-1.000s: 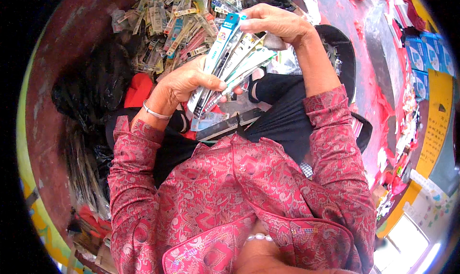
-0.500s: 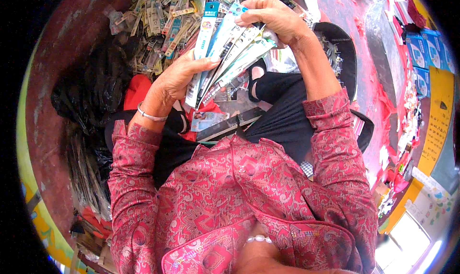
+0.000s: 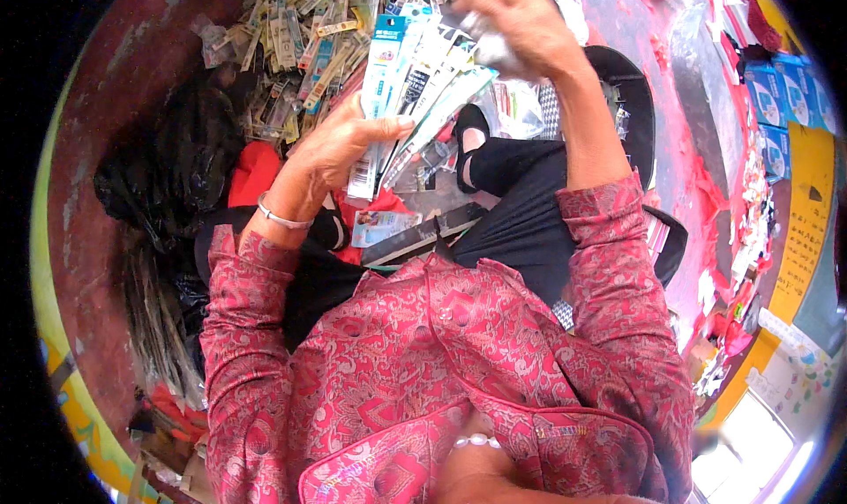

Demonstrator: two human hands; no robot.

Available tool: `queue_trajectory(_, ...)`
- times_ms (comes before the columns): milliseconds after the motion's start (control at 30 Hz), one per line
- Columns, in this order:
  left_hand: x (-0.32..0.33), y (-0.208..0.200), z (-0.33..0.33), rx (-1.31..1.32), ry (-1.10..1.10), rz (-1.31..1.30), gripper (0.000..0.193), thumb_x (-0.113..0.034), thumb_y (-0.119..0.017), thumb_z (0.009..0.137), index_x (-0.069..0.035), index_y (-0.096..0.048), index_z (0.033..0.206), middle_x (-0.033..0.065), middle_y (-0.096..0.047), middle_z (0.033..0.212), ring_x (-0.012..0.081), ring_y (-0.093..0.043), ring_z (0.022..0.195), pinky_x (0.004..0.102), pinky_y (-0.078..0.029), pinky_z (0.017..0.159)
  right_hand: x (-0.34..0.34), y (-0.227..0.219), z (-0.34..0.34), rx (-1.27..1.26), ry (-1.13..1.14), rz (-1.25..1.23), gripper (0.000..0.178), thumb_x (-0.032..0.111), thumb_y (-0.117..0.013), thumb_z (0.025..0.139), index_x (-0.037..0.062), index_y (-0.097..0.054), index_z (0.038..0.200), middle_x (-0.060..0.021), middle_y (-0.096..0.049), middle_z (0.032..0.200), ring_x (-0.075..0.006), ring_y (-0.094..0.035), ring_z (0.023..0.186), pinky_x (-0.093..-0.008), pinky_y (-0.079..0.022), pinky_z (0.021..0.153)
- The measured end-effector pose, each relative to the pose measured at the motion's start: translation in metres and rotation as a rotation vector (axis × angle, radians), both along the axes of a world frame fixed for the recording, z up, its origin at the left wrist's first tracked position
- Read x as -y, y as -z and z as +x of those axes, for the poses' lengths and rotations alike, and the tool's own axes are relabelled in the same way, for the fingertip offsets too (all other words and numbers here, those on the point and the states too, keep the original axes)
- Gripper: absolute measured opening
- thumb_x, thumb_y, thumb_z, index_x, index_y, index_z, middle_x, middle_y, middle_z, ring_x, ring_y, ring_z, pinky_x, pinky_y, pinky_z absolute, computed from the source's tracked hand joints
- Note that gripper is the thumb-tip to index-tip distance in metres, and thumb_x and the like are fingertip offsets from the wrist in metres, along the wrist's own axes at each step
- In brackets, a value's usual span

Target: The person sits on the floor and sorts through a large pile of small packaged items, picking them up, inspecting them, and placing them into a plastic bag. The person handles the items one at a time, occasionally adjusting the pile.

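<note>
My left hand (image 3: 340, 142) is closed round the lower part of a fan of long, slim packets (image 3: 384, 85), its thumb lying across the front. They are mostly white, blue and pale green, and a hang hole shows in the blue top of the leftmost one. My right hand (image 3: 525, 28) is beside the fan's upper right, its fingers blurred by motion. A crumpled whitish wad (image 3: 494, 52) is tucked in that palm; its material is unclear.
Beyond my hands lies a large heap of similar slim packets (image 3: 296, 41). Black plastic bags (image 3: 168, 160) lie at left, red cloth (image 3: 256, 169) beside my left wrist. A dark bar (image 3: 432, 232) and a picture card (image 3: 384, 226) lie between my legs. A dark round container (image 3: 631, 89) stands right.
My right hand has let go of the packets' top ends and moved slightly right, away from them. The left hand keeps the fan, now a little lower.
</note>
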State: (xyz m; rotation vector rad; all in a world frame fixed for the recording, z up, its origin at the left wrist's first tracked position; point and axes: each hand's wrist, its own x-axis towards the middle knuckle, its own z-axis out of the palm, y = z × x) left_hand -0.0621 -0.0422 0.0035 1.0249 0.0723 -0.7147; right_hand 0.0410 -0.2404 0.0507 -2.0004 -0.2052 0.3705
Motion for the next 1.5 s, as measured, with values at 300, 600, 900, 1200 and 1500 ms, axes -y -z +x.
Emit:
queue_trajectory(300, 0.013, 0.021, -0.001, 0.202, -0.250, 0.166, 0.034, -0.004, -0.059, 0.073, -0.004, -0.050, 0.105, 0.0043, -0.058, 0.088, 0.0122, -0.058, 0.074, 0.0255, -0.047, 0.067, -0.058, 0.042, -0.056, 1.004, -0.239, -0.280, 0.017, 0.018, -0.061, 0.069, 0.0077, -0.054, 0.081, -0.0075, -0.052, 0.075, -0.0230, -0.055, 0.067, -0.0301, -0.045, 0.053)
queue_trajectory(600, 0.017, -0.001, -0.012, 0.086, -0.073, 0.192, 0.030, -0.010, -0.065, 0.070, 0.000, -0.053, 0.096, 0.0041, -0.059, 0.078, 0.0110, -0.055, 0.058, 0.0240, -0.045, 0.053, -0.048, 0.032, -0.016, 1.000, 0.214, -0.331, 0.014, 0.018, -0.058, 0.071, 0.0091, -0.052, 0.079, -0.0093, -0.053, 0.074, -0.0251, -0.056, 0.054, -0.0326, -0.046, 0.049)
queue_trajectory(900, 0.013, 0.007, -0.006, -0.045, -0.231, 0.033, 0.029, -0.007, -0.062, 0.072, -0.002, -0.050, 0.099, 0.0048, -0.057, 0.076, 0.0121, -0.053, 0.057, 0.0209, -0.045, 0.049, 0.001, -0.005, 0.022, 0.597, 0.458, -0.037, 0.023, 0.018, -0.046, 0.077, -0.0018, -0.055, 0.073, -0.0155, -0.058, 0.071, -0.0312, -0.055, 0.067, -0.0382, -0.044, 0.062)
queue_trajectory(1200, 0.013, 0.013, -0.007, 0.068, -0.297, 0.047, 0.032, -0.001, -0.064, 0.066, -0.003, -0.054, 0.097, 0.0024, -0.060, 0.085, 0.0123, -0.057, 0.073, 0.0249, -0.045, 0.067, -0.050, 0.045, -0.050, 0.944, -0.078, -0.247, 0.012, 0.017, -0.059, 0.072, 0.0080, -0.053, 0.079, -0.0076, -0.051, 0.076, -0.0244, -0.055, 0.068, -0.0321, -0.045, 0.055)
queue_trajectory(1500, 0.001, 0.010, 0.002, 0.042, -0.294, -0.037, 0.043, -0.010, -0.066, 0.068, -0.003, -0.049, 0.107, 0.0069, -0.059, 0.097, 0.0112, -0.056, 0.070, 0.0234, -0.047, 0.061, 0.010, 0.041, 0.016, 0.744, 0.379, -0.331, 0.021, 0.025, -0.058, 0.077, 0.0044, -0.060, 0.076, -0.0091, -0.059, 0.070, -0.0193, -0.057, 0.061, -0.0295, -0.044, 0.055)
